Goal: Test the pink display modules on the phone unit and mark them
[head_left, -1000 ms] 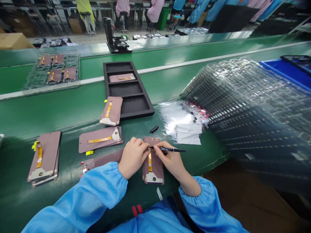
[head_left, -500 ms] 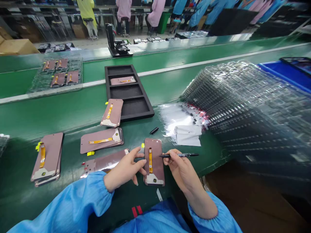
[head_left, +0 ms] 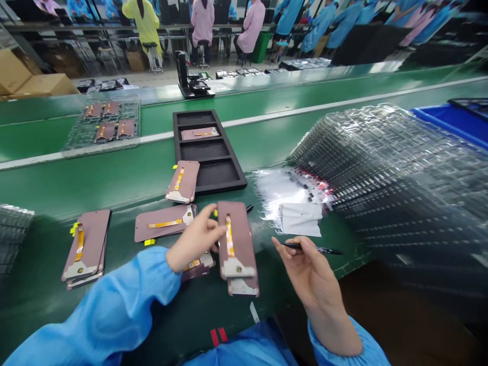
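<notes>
Seemingly Held by the Edge, Middle Left Bare

Fingers of the left hand [head_left: 198,238] pinch a mauve panel [head_left: 242,239] at its left edge, probably to spare the orange ribbon [head_left: 229,236]; the panel lies just right of them, over a second panel [head_left: 243,288]. Well to their right, the right hand's [head_left: 314,277] fingers grip a black pen [head_left: 328,250] crosswise, perhaps to keep its tip off everything.

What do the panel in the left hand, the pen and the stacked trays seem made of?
Panel: perhaps coated plastic or metal, smooth and satin; its even pinkish-brown surface leaves that open.
Pen: probably hard plastic, from its smooth black look.
Stacked trays: likely thin clear plastic, glossy; see-through with bright glints.
</notes>
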`<state>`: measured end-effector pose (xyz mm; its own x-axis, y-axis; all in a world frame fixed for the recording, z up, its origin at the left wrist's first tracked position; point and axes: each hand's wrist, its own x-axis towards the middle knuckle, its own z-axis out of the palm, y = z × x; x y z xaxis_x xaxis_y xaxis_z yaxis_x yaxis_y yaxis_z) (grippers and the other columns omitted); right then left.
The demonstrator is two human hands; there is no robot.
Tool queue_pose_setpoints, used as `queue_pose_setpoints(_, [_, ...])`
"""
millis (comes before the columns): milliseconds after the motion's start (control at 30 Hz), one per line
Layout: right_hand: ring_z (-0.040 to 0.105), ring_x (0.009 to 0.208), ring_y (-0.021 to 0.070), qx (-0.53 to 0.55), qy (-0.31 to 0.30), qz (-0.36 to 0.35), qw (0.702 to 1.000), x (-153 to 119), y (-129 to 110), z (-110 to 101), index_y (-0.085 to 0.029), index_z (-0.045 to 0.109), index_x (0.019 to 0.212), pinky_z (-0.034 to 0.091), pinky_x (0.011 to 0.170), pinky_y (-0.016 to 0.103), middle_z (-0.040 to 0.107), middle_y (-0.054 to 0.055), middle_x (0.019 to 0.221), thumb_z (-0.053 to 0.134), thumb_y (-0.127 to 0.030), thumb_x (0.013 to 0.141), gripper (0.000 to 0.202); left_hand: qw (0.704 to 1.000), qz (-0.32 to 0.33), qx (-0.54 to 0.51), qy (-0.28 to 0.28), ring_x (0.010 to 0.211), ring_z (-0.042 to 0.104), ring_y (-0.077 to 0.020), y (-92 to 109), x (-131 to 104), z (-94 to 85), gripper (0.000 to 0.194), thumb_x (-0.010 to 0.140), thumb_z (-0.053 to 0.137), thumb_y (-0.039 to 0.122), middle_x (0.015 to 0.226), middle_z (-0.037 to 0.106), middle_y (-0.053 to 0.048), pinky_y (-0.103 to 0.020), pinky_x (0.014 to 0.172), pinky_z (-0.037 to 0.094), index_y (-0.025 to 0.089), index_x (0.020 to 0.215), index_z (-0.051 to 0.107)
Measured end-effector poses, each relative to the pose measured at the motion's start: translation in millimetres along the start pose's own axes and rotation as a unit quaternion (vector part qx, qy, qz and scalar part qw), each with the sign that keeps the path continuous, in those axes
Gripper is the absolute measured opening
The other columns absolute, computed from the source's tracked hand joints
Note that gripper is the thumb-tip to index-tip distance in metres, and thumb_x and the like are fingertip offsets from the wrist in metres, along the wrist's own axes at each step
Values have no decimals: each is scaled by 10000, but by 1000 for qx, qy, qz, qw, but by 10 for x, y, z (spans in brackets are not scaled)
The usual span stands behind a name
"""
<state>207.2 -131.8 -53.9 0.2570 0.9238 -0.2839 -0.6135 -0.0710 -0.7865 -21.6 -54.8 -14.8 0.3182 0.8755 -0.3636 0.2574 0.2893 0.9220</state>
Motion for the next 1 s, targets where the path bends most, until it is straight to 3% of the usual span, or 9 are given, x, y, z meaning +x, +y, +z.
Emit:
queue_pose_setpoints(133, [528,598,94,-27,-25,-20,999,27,-17,2,-213,714,735,527,897,327,589,-40,679,811,-386,744,199,973,97,121,173,531,584,-118,352,313,-710,572,854,599,238,694,648,17,-220,492,494,120,1383,414])
queue_pose_setpoints(233, [529,593,105,-52,-59,-11,997,41,37,81,-219,707,719,541,803,315,570,-34,666,799,-407,753,212,941,92,237,224,591,621,-149,419,641,-1137,574,886,558,247,742,694,-11,-258,560,507,142,1425,393])
queue_pose_setpoints(333, [535,591,115,-71,-81,-5,994,59,91,154,-220,698,717,538,743,319,580,-23,677,801,-425,745,231,910,57,326,252,766,673,-209,348,914,-1370,583,878,581,256,817,724,-61,-311,681,527,107,1414,410])
queue_pose_setpoints(467, [545,611,128,-100,-95,-6,990,110,147,166,-212,671,715,510,658,289,596,-8,698,786,-447,753,264,890,57,370,260,901,671,-288,274,1039,-1441,304,844,627,249,886,715,-126,-397,816,506,103,1107,666])
queue_pose_setpoints(633, [559,645,144,-231,-105,-63,965,189,242,115,-216,643,754,470,634,262,592,-9,677,688,-467,837,268,862,121,414,268,1067,588,-310,264,754,-1129,236,883,573,250,1064,663,-139,-452,951,428,151,1066,683])
queue_pose_setpoints(700, [565,632,148,-267,-108,-69,955,203,277,122,-214,642,789,462,620,261,592,-12,668,689,-436,838,232,867,171,424,199,996,600,-255,195,533,-841,184,893,573,246,1010,682,-85,-402,926,446,183,1021,690])
queue_pose_setpoints(800, [551,588,149,-344,-113,-97,927,202,307,168,-209,615,792,434,567,258,570,-18,645,658,-393,850,197,864,260,430,39,906,583,-213,-9,207,-337,159,932,544,252,922,687,-45,-351,836,472,194,939,693])
queue_pose_setpoints(900, [534,565,150,-406,-118,-142,895,200,327,206,-213,579,763,416,538,259,541,-22,631,599,-366,873,189,856,273,440,-4,898,547,-207,-235,35,49,195,955,515,266,922,667,-48,-331,802,476,195,988,694])
queue_pose_setpoints(1000, [556,598,163,-418,-122,-156,887,214,362,204,-218,580,783,432,565,271,557,-15,666,581,-348,879,162,843,259,472,-7,899,526,-215,-365,30,214,222,961,502,285,933,647,-58,-342,804,476,194,1030,692])
